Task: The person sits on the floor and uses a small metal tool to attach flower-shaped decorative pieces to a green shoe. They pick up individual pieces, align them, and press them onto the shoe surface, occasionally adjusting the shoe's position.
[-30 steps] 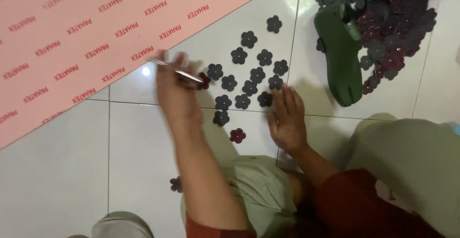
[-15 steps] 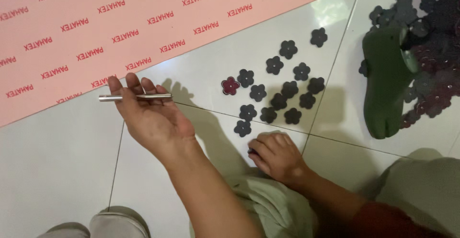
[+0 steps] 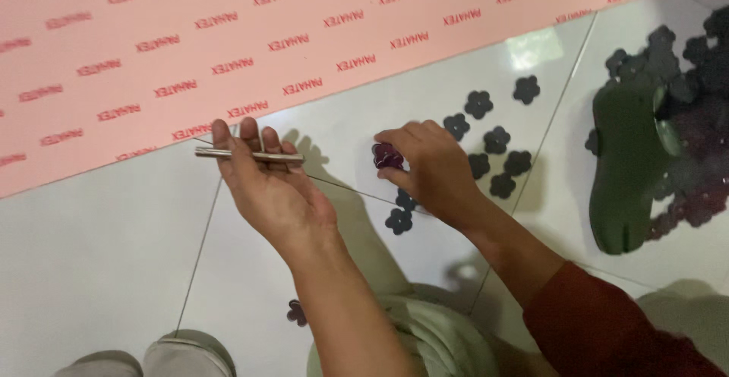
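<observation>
1. My left hand (image 3: pixel 273 195) holds a thin metal rod (image 3: pixel 247 154) level across the fingers (image 3: pixel 250 138), which are closed on it; a fine thread or wire seems to run from it toward my right hand, though it is too thin to be sure
2. My right hand (image 3: pixel 429 168) rests on the white floor tiles (image 3: pixel 106 255), fingers pinched shut on a dark purple flower piece (image 3: pixel 387 155), just right of the rod's tip
3. More dark flower-shaped cutouts (image 3: pixel 497 141) lie scattered on the tile to the right and near side of that hand, some touching, some apart
4. Far right lies a green shoe (image 3: pixel 626 164) with a heap of dark pieces (image 3: pixel 702 119) beside it; a pink printed sheet (image 3: pixel 228 43) covers the far left floor
5. I judge the step in hand to be picking up one flower to bring to the rod; the next move calls for lifting it clear and lining its middle up with the rod's end
</observation>
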Demonstrator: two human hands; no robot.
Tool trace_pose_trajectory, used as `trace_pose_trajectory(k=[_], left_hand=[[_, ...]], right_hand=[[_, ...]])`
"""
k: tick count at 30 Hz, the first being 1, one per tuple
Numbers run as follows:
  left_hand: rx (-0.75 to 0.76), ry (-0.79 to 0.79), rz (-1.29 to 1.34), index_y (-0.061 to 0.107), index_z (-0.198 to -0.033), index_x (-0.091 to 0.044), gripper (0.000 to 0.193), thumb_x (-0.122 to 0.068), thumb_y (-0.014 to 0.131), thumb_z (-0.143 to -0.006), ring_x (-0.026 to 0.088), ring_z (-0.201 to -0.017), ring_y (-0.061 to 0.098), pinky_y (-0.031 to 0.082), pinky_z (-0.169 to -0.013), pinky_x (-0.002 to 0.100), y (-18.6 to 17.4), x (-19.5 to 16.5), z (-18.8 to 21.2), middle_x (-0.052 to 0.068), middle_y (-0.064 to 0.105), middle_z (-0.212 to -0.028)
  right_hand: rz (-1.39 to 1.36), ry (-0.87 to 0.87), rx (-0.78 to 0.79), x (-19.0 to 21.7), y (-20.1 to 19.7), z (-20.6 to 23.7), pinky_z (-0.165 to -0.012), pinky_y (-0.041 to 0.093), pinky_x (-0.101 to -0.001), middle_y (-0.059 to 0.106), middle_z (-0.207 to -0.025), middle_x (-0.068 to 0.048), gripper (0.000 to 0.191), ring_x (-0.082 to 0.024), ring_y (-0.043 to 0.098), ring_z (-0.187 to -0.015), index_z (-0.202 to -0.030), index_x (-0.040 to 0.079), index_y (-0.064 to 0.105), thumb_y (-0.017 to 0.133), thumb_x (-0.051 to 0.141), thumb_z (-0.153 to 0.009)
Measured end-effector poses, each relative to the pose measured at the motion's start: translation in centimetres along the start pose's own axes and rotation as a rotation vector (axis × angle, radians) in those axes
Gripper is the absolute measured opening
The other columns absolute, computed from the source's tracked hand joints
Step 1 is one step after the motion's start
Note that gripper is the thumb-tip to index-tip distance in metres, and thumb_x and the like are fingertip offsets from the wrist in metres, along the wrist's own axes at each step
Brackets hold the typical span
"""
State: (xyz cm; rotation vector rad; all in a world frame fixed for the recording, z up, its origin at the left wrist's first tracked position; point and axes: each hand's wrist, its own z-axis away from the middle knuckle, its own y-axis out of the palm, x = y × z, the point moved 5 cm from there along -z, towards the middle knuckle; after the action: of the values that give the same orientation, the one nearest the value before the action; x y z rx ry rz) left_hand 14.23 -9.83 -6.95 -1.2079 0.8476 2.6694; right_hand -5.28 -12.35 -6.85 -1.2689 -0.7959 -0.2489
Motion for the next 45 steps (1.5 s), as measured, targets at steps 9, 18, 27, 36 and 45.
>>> trace_pose_trajectory(k=[9, 18, 27, 36, 45], left_hand=[[-0.014, 0.010, -0.076, 0.053, -0.141, -0.011, 0.039, -0.024, 0.048, -0.104, 0.012, -0.087, 0.054, 0.049, -0.078, 0.029, 2.3, 0.6, 0.2, 0.004, 0.061, -0.112], [-0.208, 0.600, -0.321, 0.056, -0.131, 0.001, 0.029, -0.018, 0.045, -0.112, 0.010, -0.085, 0.051, 0.046, -0.080, 0.027, 2.5, -3.0, 3.2, 0.003, 0.054, -0.091], [-0.113, 0.532, -0.337, 0.061, -0.122, 0.005, 0.023, -0.011, 0.050, -0.108, 0.009, -0.080, 0.057, 0.056, -0.084, 0.028, 3.5, -0.4, 1.2, 0.003, 0.059, -0.084], [-0.103, 0.392, -0.339, 0.062, -0.123, 0.003, 0.025, -0.012, 0.051, -0.106, 0.010, -0.082, 0.058, 0.052, -0.077, 0.026, 4.3, 0.4, -0.1, 0.003, 0.062, -0.087], [-0.039, 0.377, -0.388, 0.063, -0.121, 0.002, 0.024, -0.012, 0.050, -0.107, 0.008, -0.084, 0.056, 0.050, -0.078, 0.025, 5.0, -1.0, 2.0, 0.002, 0.061, -0.090]], right_hand=[[0.162, -0.103, 0.011, 1.2, 0.3, -2.0, -0.079, 0.048, -0.0445, 0.065, -0.088, -0.004, 0.033, -0.031, 0.061, -0.087, -0.085, 0.011, 0.064, 0.089, 0.016, -0.063], [-0.290, -0.009, 0.294, 2.3, 2.9, -4.3, -0.084, 0.056, -0.0370, 0.072, -0.094, -0.008, 0.033, -0.025, 0.069, -0.094, -0.098, 0.009, 0.066, 0.085, 0.014, -0.072], [0.099, -0.216, -0.462, 3.4, -7.4, -28.7, -0.096, 0.049, -0.0478, 0.051, -0.146, -0.020, 0.051, -0.039, 0.054, -0.131, -0.127, 0.020, 0.060, 0.078, 0.039, -0.082], [-0.236, -0.152, -0.539, 2.4, -13.6, -31.8, -0.088, 0.056, -0.0330, 0.076, -0.106, -0.008, 0.028, -0.018, 0.071, -0.099, -0.115, 0.004, 0.071, 0.078, 0.021, -0.093], [-1.271, -0.565, -0.303, 3.2, -23.2, -25.7, -0.106, 0.055, -0.0361, 0.067, -0.112, -0.008, 0.029, -0.020, 0.068, -0.109, -0.122, 0.004, 0.060, 0.061, -0.008, -0.096]])
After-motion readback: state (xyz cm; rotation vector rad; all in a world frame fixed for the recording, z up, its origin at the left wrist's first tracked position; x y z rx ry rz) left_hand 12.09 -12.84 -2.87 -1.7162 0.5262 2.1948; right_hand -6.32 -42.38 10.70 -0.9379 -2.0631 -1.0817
